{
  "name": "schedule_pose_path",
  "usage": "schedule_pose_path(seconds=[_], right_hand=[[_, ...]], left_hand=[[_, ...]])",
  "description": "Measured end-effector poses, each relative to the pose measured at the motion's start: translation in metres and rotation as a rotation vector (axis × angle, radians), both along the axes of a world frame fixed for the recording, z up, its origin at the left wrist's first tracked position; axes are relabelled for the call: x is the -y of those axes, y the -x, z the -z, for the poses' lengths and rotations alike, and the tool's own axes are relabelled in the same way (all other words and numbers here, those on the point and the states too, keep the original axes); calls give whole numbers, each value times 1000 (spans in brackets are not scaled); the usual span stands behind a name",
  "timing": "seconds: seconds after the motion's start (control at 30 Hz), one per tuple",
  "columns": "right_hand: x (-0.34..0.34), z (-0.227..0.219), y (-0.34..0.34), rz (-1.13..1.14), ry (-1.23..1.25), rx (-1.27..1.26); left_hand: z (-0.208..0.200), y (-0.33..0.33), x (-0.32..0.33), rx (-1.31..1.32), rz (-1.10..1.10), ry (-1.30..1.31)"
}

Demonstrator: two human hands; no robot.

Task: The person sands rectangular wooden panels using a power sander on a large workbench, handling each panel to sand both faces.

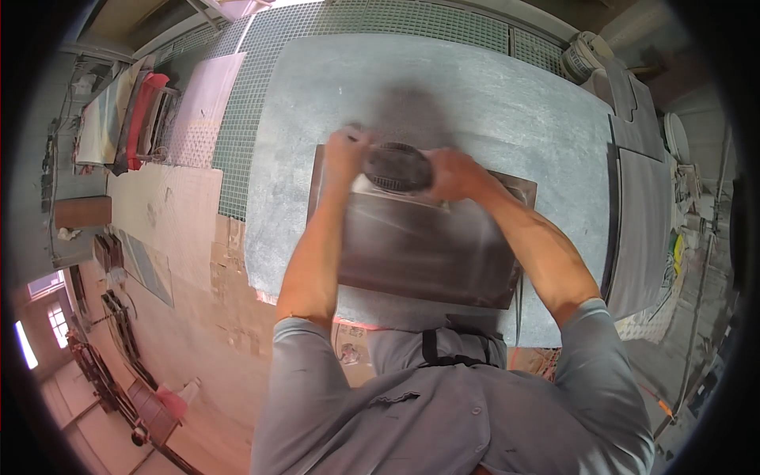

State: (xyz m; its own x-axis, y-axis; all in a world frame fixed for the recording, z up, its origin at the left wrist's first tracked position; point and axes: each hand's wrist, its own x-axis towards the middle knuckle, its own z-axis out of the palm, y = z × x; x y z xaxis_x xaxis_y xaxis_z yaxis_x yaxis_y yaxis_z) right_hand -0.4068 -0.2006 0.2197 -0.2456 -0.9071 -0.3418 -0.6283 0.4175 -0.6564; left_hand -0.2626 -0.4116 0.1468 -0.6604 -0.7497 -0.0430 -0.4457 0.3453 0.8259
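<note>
A dark brown rectangular panel (419, 257) lies flat on the pale grey-blue board in front of me. On its far part rests a power sander (397, 167) with a dark, ribbed oval top and a pale base, blurred by motion. My left hand (346, 152) is closed on the sander's left side, its fingers partly hidden. From the right, my right hand (457, 174) wraps round the sander's other side. Beyond the tool, a dark smear of dust (412, 107) spreads over the board.
The dusty board (538, 111) lies on a green grating (380, 20). A white bucket (586, 57) stands at the far right, beside grey sheets (640, 214). Cardboard (166, 210) covers the left side. A thin dark cord (518, 313) hangs at the near edge.
</note>
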Motion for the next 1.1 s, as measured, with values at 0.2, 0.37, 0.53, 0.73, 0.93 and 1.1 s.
schedule_pose_path(seconds=[0.2, 0.37, 0.53, 0.73, 0.93, 1.1], right_hand=[[123, -8, -67, -152, -144, -71], [123, 6, -129, -52, 136, -10], [85, 15, -145, 13, 93, 52], [-33, 13, -84, 216, 27, 35], [-203, 19, -14, 300, 191, -107], [-309, 1, 14, 426, -152, -40]], left_hand=[[-10, -91, 108, -17, -186, -74], [-21, -150, 120, 165, -215, 9], [-26, -138, 94, 189, -143, -63], [-8, -34, -5, 39, 86, -11], [-29, 86, -168, 332, 328, 75], [-16, 116, -291, 142, 338, 23]])
